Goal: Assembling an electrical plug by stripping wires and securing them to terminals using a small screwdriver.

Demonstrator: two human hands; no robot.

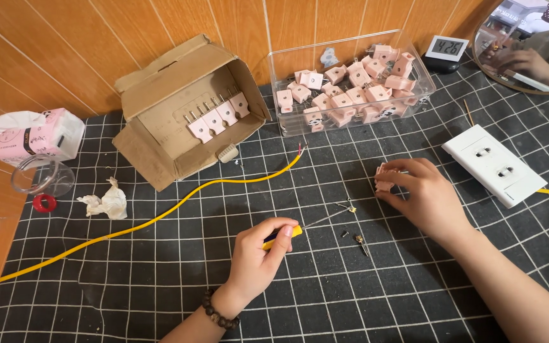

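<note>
We see the left hand at about six o'clock on the dark checked mat, fingers curled tight around the yellow handle of a small screwdriver whose thin shaft points toward two o'clock. Its tip lies near a few small metal screws and parts scattered just right of centre. The right hand sits at three o'clock, fingers closed over a pink plug, which pokes out at the hand's nine o'clock side. A yellow cable runs from eight o'clock up to the centre, bare wires at its end. At eleven o'clock an open cardboard box holds a row of pink plugs; at one o'clock a clear plastic bin is heaped with more. A white socket plate lies at three o'clock, well beyond the right hand. Crumpled tissue rests at nine o'clock.
</note>
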